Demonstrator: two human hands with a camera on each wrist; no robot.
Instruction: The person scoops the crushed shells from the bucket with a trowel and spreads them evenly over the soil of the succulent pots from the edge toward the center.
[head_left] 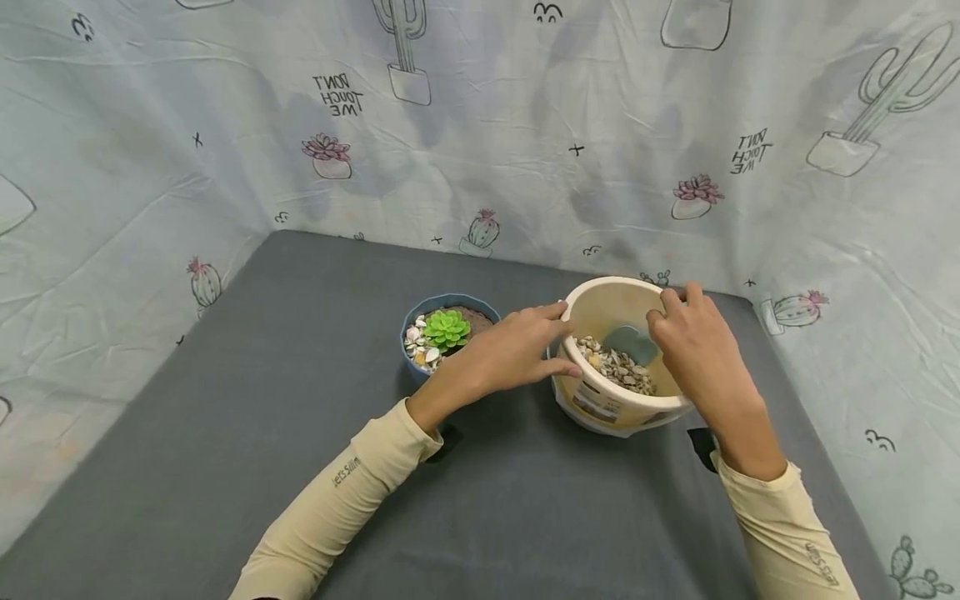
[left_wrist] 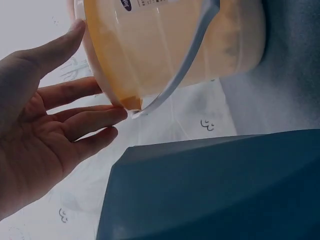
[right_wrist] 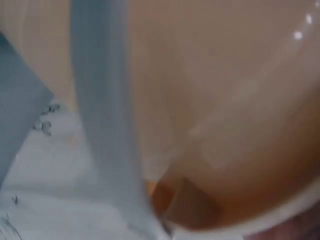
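Note:
A cream plastic bucket (head_left: 626, 407) stands on the grey surface, with pebbles or gravel (head_left: 618, 371) inside. A grey-green rounded object (head_left: 632, 343) rests among the stones, its kind unclear. My left hand (head_left: 517, 354) touches the bucket's left rim with fairly straight fingers and thumb, spread along the rim in the left wrist view. At the opposite side, my right hand (head_left: 697, 346) holds the rim with curled fingers. A grey handle (left_wrist: 192, 57) hangs down the bucket's outside. The right wrist view shows mostly bucket wall (right_wrist: 210, 90), with the hand barely visible.
Left of the bucket stands a blue pot (head_left: 408, 342) with a green succulent (head_left: 446, 329), pale stones and a brown patch, partly behind my left forearm. A white cloth with cactus drawings (head_left: 487, 125) hangs around the grey surface (head_left: 315, 375).

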